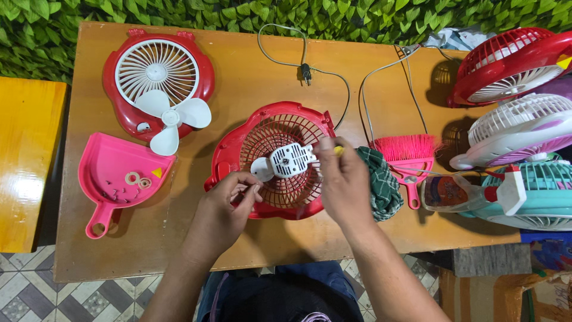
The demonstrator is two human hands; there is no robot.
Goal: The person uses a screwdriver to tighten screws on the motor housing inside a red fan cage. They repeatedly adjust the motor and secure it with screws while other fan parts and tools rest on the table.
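Fan stripped: blade off, screws in dustpan. Left hand pinches grille rim; right hand grips screwdriver at motor, still mounted.

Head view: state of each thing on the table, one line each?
red fan shell: opened, lying flat, grille up
white motor: exposed on the grille
left hand: gripping the shell's rim
right hand: holding a yellow-tipped tool at the motor
white blade: detached, lying on the front cover
pink dustpan: holds washers and small screws
plug: unplugged, loose on the table
spray bottle: lying on its side
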